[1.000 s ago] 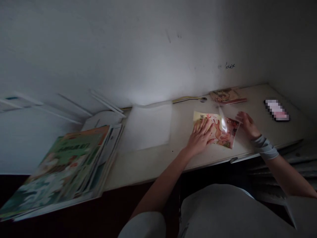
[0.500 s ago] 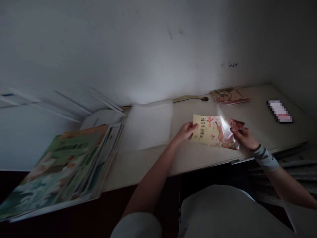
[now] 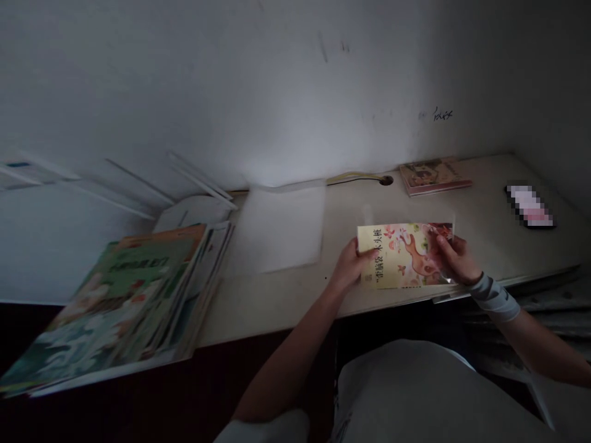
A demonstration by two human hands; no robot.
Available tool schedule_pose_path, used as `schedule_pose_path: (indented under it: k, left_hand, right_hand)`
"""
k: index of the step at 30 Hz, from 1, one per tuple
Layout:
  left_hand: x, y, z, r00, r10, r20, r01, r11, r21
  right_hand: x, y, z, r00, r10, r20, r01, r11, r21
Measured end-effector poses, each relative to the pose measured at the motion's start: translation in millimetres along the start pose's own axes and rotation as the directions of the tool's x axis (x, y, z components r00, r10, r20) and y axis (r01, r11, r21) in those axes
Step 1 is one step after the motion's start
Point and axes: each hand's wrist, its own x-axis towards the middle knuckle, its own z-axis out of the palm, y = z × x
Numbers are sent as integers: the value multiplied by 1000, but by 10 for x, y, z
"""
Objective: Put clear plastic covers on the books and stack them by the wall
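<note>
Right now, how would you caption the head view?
Both hands hold an illustrated booklet by opposite ends at a desk.

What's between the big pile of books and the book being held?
In the head view, a whitish flat sheet lies between the pile of books and the held book, then some tabletop and the left hand, gripping that book.

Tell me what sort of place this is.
Probably a study corner, perhaps at home: a pale desk against a wall, a stack of illustrated books and a picture booklet.
</note>
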Motion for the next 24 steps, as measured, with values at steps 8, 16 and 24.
schedule_pose_path:
  k: [8,16,24]
  left_hand:
    - [-178,0,282,854,519,-42,-204,408,890]
    - [-43,-57,500,930,285,231,-270,104,957]
    - [-21,-101,456,953,217,213,-247,141,959]
  right_hand:
    - [1,-16,85,968,-163,-189,53,875,-480]
    - [-120,-103,393,816,-298,496,577,357,-734]
    - [-68,43,181,862,-218,457,506,362,-783]
